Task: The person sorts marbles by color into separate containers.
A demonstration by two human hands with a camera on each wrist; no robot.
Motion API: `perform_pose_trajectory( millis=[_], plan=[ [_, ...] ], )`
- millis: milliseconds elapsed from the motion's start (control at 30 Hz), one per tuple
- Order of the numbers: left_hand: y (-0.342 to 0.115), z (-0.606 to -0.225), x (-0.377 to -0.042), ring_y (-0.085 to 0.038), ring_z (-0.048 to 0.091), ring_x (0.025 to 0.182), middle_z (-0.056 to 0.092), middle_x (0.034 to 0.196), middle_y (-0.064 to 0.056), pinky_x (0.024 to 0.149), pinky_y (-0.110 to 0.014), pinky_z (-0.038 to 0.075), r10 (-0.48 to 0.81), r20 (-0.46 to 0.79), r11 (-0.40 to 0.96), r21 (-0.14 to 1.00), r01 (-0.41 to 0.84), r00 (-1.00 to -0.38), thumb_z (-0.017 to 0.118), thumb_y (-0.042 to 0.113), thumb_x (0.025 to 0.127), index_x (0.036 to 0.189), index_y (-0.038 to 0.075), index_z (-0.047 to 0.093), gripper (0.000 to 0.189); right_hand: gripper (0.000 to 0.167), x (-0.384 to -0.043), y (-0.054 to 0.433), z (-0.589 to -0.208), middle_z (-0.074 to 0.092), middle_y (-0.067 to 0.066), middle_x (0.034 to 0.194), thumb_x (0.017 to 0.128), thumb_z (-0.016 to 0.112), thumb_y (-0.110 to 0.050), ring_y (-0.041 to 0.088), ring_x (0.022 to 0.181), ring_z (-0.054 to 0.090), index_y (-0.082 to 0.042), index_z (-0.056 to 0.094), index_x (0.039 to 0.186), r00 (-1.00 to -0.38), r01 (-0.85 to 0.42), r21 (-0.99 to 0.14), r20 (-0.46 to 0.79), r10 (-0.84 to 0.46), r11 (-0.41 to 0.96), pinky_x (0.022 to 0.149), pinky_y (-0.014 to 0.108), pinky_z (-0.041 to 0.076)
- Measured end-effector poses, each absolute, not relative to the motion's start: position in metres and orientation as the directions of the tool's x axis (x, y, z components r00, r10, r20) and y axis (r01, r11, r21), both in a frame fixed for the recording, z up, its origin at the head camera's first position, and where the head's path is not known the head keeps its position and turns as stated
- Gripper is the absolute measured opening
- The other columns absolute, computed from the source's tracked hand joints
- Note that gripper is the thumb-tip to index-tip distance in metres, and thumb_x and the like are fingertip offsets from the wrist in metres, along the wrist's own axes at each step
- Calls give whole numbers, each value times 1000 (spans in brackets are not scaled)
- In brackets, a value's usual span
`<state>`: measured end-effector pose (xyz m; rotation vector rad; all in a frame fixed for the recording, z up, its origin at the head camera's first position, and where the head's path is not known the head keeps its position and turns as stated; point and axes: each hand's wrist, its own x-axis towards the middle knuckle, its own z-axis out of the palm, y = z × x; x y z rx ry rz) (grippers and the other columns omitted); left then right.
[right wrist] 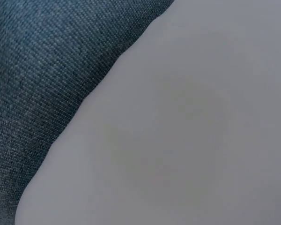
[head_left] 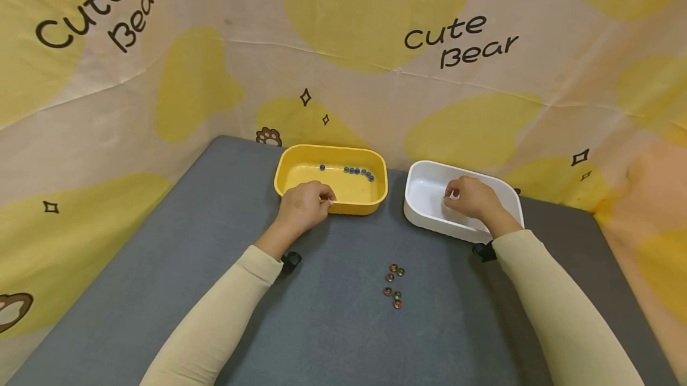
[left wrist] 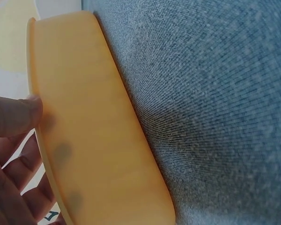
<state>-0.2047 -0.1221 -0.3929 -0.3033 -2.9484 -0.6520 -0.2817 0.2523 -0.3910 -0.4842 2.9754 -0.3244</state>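
Note:
My left hand (head_left: 305, 202) is at the near rim of a yellow bin (head_left: 377, 198). In the left wrist view its thumb (left wrist: 23, 112) touches the rim and the fingers reach inside, showing as dark spots through the wall. Several blue marbles (head_left: 356, 171) lie in the bin. My right hand (head_left: 472, 196) reaches into a white bin (head_left: 429, 219), its thumb and index finger bent toward each other. Whether anything is between them is hidden. The right wrist view shows only the bin's white outer wall (right wrist: 178, 140) and cloth.
Several brownish-green marbles (head_left: 390, 277) lie on the grey tabletop (head_left: 322, 314), nearer than the two bins. A patterned yellow and cream curtain (head_left: 365, 22) hangs behind and at both sides of the table.

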Motion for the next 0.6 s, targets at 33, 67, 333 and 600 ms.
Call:
perform_pose_trajectory(
  millis=[33,67,333,600],
  plan=[
    [-122,-393,-204,-17,65,80,70,94,3,69,-36,52,170,146,888,406,215,-975,67,25,88,94,22,75,10,12,-282,253,-391,64,11,89,82,64,-19,25,82,57,-11,71,88,-943,-300,-226,-73,-324,927,69,41,45],
    [-122,-393,-204,-17,65,80,70,94,3,69,-36,52,170,145,888,407,215,-975,67,25,88,93,22,75,10,12,-283,253,-392,64,11,89,82,64,-19,25,82,56,-11,71,88,-944,-299,-226,-73,-322,927,68,40,45],
    [-123,-393,-206,-17,66,82,71,96,3,70,-36,52,169,136,887,410,211,-976,67,25,88,94,22,75,10,12,-286,255,-397,63,11,89,82,65,-21,25,81,56,-12,71,88,-947,-278,-223,-102,-306,934,66,37,43],
    [-123,-393,-205,-16,65,81,71,96,4,69,-36,52,165,143,880,425,212,-976,66,23,88,93,22,75,10,12,-289,255,-402,64,10,89,83,65,-22,24,80,57,-13,71,88,-943,-287,-210,-110,-315,934,64,37,44]
  ],
)
